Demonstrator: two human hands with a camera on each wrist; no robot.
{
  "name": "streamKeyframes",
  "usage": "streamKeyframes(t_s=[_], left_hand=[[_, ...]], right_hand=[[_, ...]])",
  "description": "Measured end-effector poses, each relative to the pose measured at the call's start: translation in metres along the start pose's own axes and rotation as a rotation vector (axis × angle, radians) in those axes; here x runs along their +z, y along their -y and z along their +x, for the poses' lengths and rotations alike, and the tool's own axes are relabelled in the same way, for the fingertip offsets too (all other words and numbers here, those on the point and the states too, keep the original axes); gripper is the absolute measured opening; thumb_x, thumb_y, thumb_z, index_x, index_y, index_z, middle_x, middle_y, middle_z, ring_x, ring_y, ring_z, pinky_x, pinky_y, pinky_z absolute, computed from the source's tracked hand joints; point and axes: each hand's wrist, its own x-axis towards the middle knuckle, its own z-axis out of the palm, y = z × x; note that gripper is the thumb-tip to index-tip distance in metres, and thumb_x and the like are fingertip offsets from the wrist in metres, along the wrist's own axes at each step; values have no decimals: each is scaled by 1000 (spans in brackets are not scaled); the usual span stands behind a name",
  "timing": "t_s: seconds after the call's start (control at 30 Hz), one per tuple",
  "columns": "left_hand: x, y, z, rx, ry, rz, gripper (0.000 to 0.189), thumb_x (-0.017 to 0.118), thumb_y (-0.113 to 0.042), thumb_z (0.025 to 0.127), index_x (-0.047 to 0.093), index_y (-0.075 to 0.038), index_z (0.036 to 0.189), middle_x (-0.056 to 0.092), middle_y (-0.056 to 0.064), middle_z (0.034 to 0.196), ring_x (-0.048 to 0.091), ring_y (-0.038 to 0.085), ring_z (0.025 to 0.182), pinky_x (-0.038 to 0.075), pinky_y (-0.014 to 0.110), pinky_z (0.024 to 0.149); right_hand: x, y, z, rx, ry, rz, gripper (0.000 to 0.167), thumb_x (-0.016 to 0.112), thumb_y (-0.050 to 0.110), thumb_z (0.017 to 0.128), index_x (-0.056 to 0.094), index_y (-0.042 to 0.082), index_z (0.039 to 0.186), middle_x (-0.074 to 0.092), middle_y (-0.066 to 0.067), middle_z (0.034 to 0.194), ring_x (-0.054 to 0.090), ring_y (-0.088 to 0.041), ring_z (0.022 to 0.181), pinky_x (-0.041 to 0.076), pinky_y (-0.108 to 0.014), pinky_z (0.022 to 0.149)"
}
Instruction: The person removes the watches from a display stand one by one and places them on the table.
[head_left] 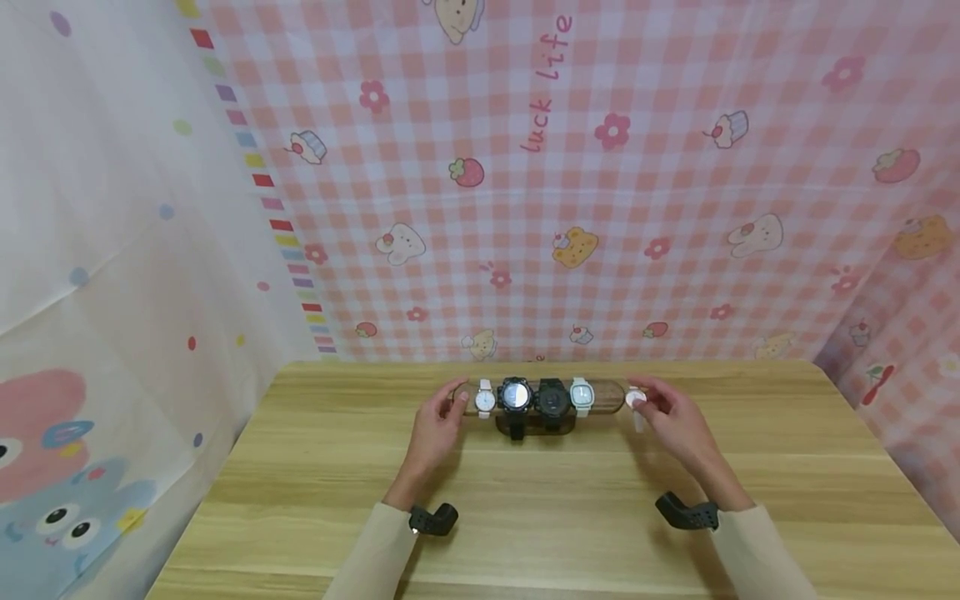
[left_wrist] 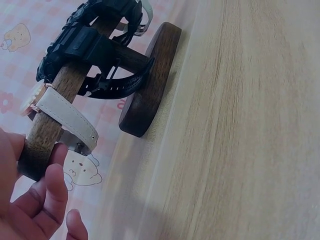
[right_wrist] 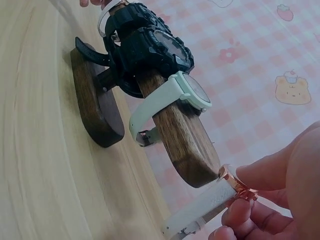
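A dark wooden watch stand [head_left: 606, 397] carries several wristwatches along its crossbar. My left hand [head_left: 437, 425] grips the bar's left end, thumb on one side and fingers underneath in the left wrist view. Just inboard of it sits a white-strapped watch [left_wrist: 65, 112]. Two bulky black watches [head_left: 516, 394] fill the middle, and a pale mint watch [right_wrist: 165, 100] sits to their right. Beside the bar's right end, my right hand [head_left: 678, 421] pinches a white-strapped watch [right_wrist: 205, 207] by its rose-gold case. Its strap forms a loop hanging outside the bar; whether the case touches the bar I cannot tell.
The stand's dark foot [left_wrist: 155, 82] rests on the wood-grain table [head_left: 555, 517] near its back edge. Behind rises a pink checked cloth [head_left: 525, 208], with a white printed cloth [head_left: 150, 275] at the left. Black straps [head_left: 433, 520] circle both wrists.
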Motion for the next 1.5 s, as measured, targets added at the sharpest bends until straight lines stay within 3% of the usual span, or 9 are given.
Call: streamKeyframes(t_s=[0.17, 0.53, 0.77, 1.0, 1.5], left_hand=[[0, 0, 0, 11, 1, 4, 33, 57, -21, 102, 62, -13, 133, 47, 0, 63, 42, 10, 54, 35, 21, 49], [-1, 1, 0, -6, 5, 4, 33, 57, -22, 102, 63, -15, 133, 46, -1, 64, 39, 8, 52, 33, 21, 47], [-1, 4, 2, 5, 4, -10, 32, 58, -21, 101, 64, -16, 132, 45, -1, 62, 38, 5, 49, 33, 22, 46], [-1, 3, 2, 0, 4, -8, 32, 58, -22, 101, 64, -16, 132, 45, -1, 62, 39, 6, 50, 33, 23, 46], [0, 4, 2, 4, -8, 13, 32, 58, -21, 101, 63, -12, 132, 45, -1, 62, 39, 9, 52, 33, 22, 48]], right_hand=[[-6, -2, -8, -57, -14, -34, 31, 61, 9, 97, 63, 2, 127, 66, -13, 94, 53, -9, 71, 43, -24, 58], [-18, 1, -24, -89, 30, -134, 32, 63, 12, 97, 64, -1, 127, 66, -9, 92, 52, -10, 71, 42, -25, 58], [-22, 1, -36, -113, 71, -142, 34, 65, 13, 96, 64, -2, 127, 69, -9, 97, 52, -9, 72, 45, -24, 57], [-19, 1, -45, -154, 101, -170, 35, 68, 13, 94, 65, -5, 124, 67, -5, 93, 51, -6, 71, 46, -23, 58], [-3, -9, -63, -153, 129, -151, 32, 71, 9, 91, 68, -6, 119, 60, 1, 82, 47, -3, 68, 42, -23, 56]])
